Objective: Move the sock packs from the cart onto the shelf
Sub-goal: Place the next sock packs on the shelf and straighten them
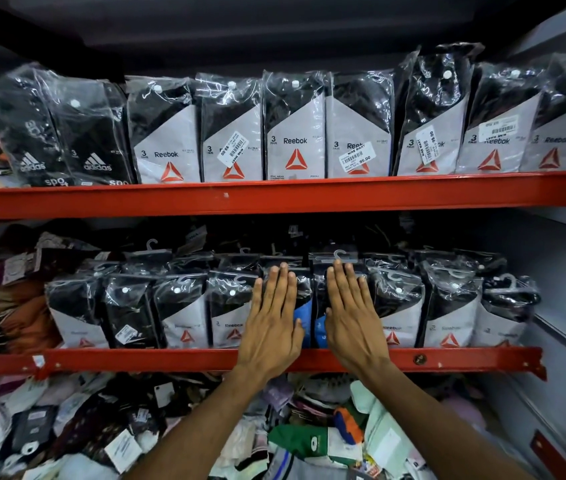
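Note:
Two black sock packs with blue labels stand upright in the middle of the lower shelf's front row, between grey-and-black Reebok packs. My left hand lies flat against the left blue-label pack, fingers straight and together. My right hand presses flat on the right blue-label pack in the same way. Neither hand grips anything. The lower shelf's red front rail runs under both wrists. No cart is in view.
The upper shelf with its red rail holds a full row of Reebok packs and two black Adidas packs at the left. Below the lower shelf lies a loose heap of mixed socks and packs. A grey side panel closes the right.

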Demonstrator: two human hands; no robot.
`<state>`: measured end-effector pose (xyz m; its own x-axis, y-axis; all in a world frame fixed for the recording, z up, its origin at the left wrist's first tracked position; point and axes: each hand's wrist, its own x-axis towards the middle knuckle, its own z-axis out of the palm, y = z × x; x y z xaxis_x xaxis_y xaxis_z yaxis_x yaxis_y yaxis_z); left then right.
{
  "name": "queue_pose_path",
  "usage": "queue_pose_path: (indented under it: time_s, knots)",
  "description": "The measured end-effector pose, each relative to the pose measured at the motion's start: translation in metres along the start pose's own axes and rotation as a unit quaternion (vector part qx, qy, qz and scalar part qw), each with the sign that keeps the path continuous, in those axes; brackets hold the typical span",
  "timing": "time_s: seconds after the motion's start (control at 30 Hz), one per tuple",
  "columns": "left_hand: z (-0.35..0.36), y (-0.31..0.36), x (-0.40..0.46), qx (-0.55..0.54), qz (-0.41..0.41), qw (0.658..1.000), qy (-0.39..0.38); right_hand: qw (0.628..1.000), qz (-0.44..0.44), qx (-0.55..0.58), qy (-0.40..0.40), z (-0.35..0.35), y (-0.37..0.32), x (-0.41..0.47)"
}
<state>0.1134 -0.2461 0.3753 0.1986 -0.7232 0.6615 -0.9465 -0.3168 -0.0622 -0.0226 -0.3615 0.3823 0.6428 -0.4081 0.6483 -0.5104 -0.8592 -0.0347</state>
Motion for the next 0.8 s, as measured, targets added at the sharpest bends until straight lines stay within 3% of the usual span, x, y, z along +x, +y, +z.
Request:
queue_pose_path:
  time_s: [0.23, 0.43, 0.8]
  knots:
    - [-0.034, -0.045, -0.033, 0.016, -0.008, 1.0, 0.01, 0.997, -0.05, 0.048, 0.032, -0.001, -0.049, -0.001]
    - [-0.062, -0.116, -0.067, 0.062, -0.064, 0.996, 0.006, 0.991, -0.118, 0.062, -0.002, 0.016, -0.126, 0.015]
    - [-0.058, -0.15, -0.068, 0.069, -0.072, 0.994, -0.043, 0.993, -0.1, 0.037, -0.052, 0.035, -0.158, 0.03]
